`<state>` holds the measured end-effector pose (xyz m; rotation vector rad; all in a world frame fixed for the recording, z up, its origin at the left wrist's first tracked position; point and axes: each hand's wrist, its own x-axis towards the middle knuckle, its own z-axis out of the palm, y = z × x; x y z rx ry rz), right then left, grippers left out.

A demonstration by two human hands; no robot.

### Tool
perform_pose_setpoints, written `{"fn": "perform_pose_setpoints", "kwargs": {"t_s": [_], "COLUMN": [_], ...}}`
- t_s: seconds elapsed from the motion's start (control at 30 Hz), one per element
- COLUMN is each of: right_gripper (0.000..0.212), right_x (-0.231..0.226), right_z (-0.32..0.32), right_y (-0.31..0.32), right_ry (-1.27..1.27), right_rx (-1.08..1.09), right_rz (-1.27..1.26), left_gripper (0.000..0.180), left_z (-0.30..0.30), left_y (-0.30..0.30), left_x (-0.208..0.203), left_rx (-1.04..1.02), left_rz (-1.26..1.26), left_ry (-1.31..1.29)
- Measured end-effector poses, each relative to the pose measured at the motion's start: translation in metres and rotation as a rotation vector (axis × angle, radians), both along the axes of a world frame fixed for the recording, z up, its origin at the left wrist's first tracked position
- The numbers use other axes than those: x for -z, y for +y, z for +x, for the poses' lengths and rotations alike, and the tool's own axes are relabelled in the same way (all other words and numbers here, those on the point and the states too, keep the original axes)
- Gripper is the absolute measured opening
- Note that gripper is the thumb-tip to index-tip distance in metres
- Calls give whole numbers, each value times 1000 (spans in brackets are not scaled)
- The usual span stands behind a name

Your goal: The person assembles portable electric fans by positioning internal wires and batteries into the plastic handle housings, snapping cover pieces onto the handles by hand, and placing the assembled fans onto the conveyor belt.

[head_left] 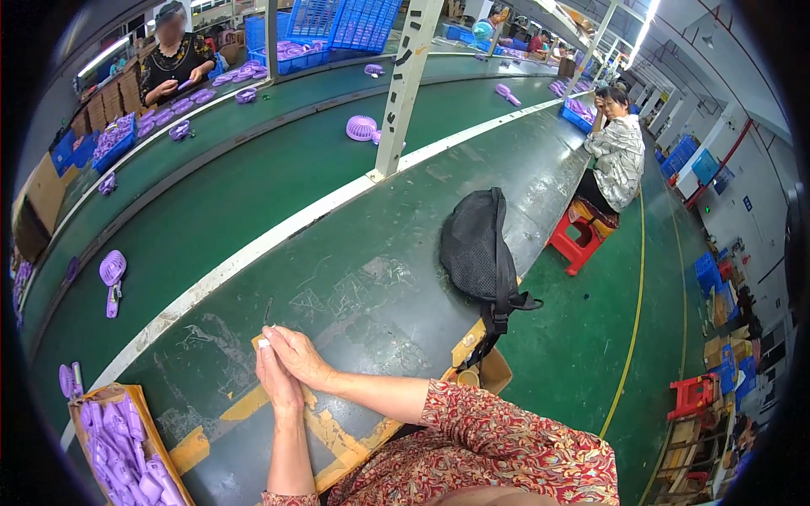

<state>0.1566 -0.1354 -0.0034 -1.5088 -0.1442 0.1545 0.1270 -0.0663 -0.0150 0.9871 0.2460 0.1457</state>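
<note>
My left hand (274, 375) and my right hand (299, 358) lie together on the worn green tabletop (354, 316), right palm against left. The fingers are closed and point away from me; what they hold, if anything, is hidden. Small white patches show at the fingertips, with a tan bit beside them. Just beyond runs a thin dark line (268, 311); I cannot tell whether it is a tool or a mark. Left of my hands stands a cardboard box (175, 437) filled with purple plastic handle-shaped parts (122, 451).
A black mesh bag (477, 244) lies right of my hands. Across a white rail (236, 257), a green conveyor (253, 169) carries purple handheld fans (112, 268). A metal post (405, 93) rises from the rail. One person (614, 152) sits at the right on a red stool (576, 244); another (173, 55) works opposite.
</note>
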Motion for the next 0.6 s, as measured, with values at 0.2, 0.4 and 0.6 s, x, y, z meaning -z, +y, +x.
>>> {"fn": "perform_pose_setpoints", "kwargs": {"t_s": [0.2,0.4,0.6], "right_gripper": [36,36,37], "right_x": [-1,-1,-6], "right_z": [-3,-3,-3], "right_y": [2,2,-1], "right_ry": [-66,-87,-96], "right_rx": [76,75,32], "right_rz": [-1,-45,-67], "left_gripper": [28,29,31], "left_z": [0,3,1], "left_y": [-1,1,0], "left_x": [6,14,4], "left_rx": [-15,-1,-11], "left_rz": [0,31,19], "left_ry": [-13,12,-6]}}
